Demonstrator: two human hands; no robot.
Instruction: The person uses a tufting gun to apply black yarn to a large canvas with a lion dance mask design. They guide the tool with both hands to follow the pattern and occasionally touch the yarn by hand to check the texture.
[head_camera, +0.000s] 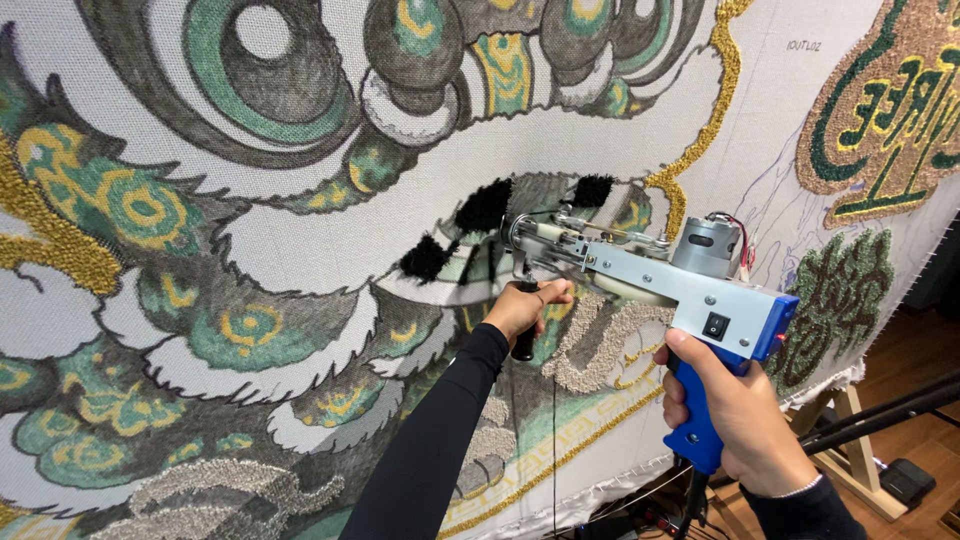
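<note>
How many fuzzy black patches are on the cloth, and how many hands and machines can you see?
Fuzzy black patches: 3
Hands, left hand and right hand: 2
Tufting gun: 1
Total: 6

A wooden easel leg, black metal bars and perhaps a foot pedal stand on the floor.

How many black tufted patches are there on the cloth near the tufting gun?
3: one black patch lowest and leftmost, one above the left hand, one above the tufting gun. More may hide behind the gun.
</note>
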